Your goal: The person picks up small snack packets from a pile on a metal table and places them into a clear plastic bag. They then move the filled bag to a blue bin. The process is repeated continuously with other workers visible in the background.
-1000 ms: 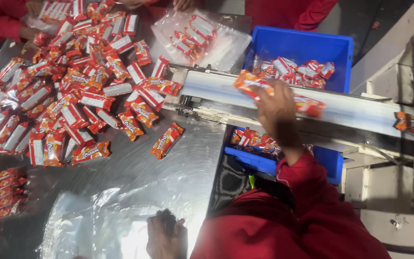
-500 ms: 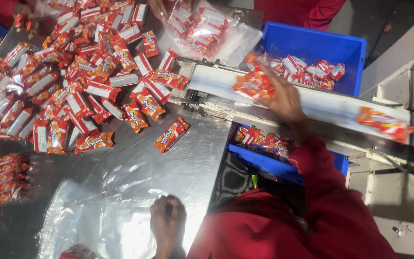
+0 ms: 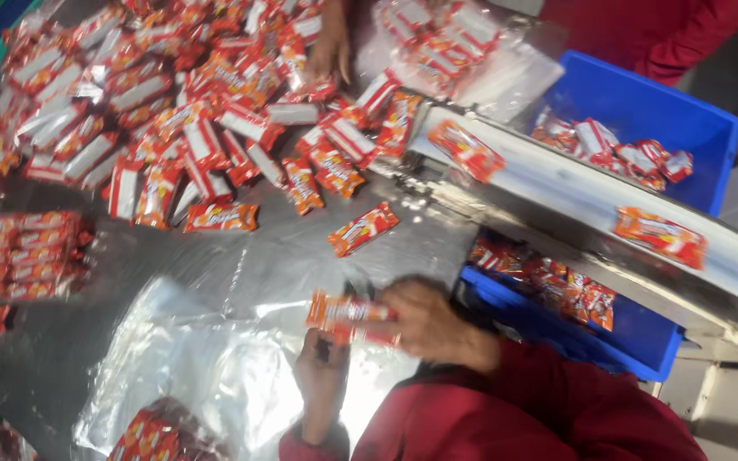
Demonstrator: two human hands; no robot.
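My right hand [image 3: 424, 320] holds a small stack of red and orange snack packets [image 3: 343, 312] low over the steel table [image 3: 301, 256]. My left hand [image 3: 322, 376] is just beneath, its fingers touching the underside of the stack. Both arms wear red sleeves. A clear plastic bag [image 3: 207, 376] lies spread under my hands. A single loose packet [image 3: 363, 229] lies on the table just beyond the stack.
A large heap of packets [image 3: 181, 111] covers the far left of the table, where another person's hand [image 3: 330, 47] reaches in. A white conveyor [image 3: 574, 201] carries packets at right over a blue crate [image 3: 642, 137]. A wrapped bundle [image 3: 19, 256] lies at left.
My right hand has left the conveyor and come down to the table with packets in it. My left hand has risen to meet the stack. The view has shifted closer.
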